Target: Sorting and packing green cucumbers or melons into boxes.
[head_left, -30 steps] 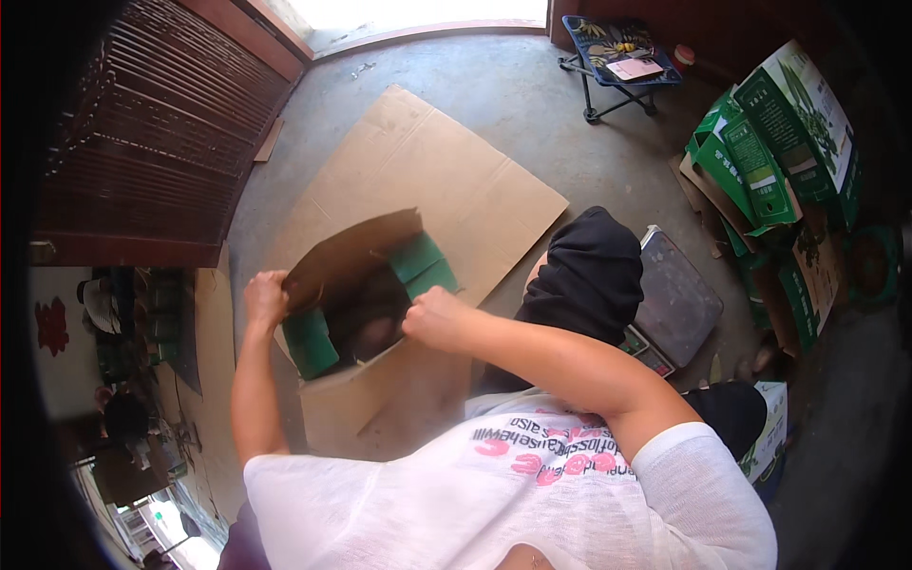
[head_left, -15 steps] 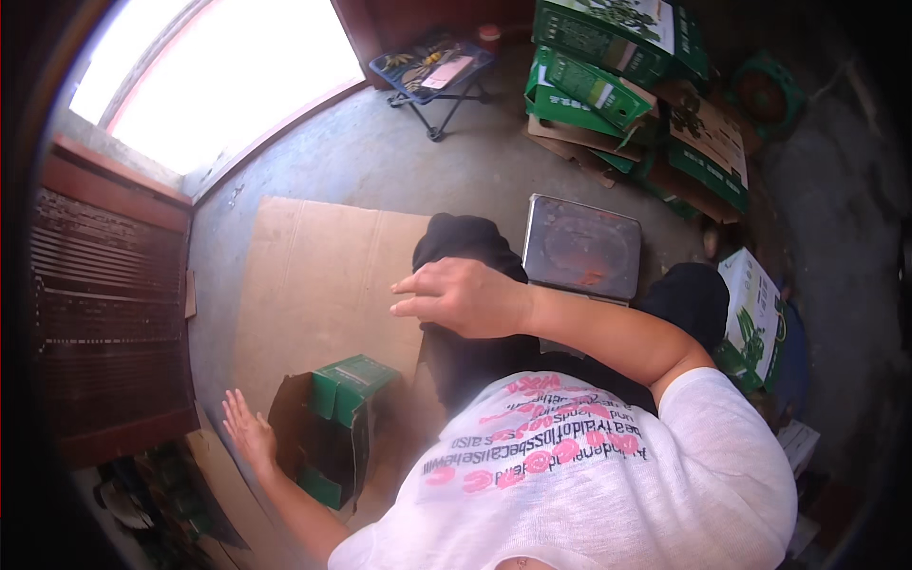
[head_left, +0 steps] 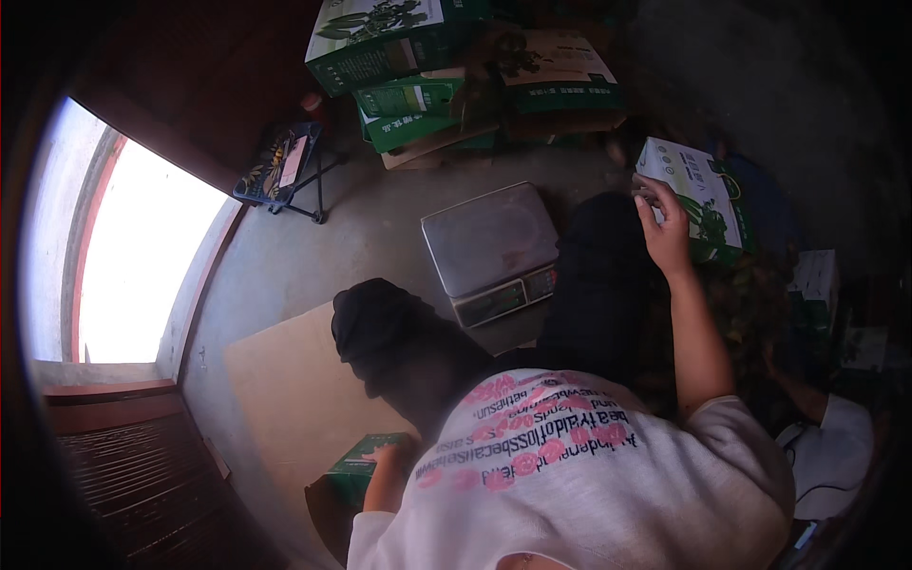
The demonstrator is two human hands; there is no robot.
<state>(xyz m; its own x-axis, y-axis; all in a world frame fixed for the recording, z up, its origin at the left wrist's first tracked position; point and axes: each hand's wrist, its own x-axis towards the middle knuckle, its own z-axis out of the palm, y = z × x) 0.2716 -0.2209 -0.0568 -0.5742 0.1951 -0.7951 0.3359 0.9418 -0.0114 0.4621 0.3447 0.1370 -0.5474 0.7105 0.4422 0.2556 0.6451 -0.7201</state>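
At the lower left, a green cardboard box (head_left: 353, 472) sits on a flat brown cardboard sheet (head_left: 285, 389). My left hand (head_left: 388, 458) is at this box's upper edge and looks closed on it, though my sleeve and arm hide part of the grip. My right arm reaches out to the right. There my right hand (head_left: 669, 226) is beside a white and green carton (head_left: 689, 171), thumb and bent fingers apart, with nothing clearly between them. Whether the fingertips touch the carton I cannot tell.
A metal-topped scale (head_left: 489, 237) stands on the floor between my knees. Green cartons (head_left: 408, 95) are piled at the far side. Left of them is a small folding stool (head_left: 282, 166) with things on it. Another person's sleeve (head_left: 841, 437) shows at the lower right.
My view has turned right. The right hand has gone from above my knee to the white and green carton. The left hand, formerly spread beside the green box, is now at its edge.
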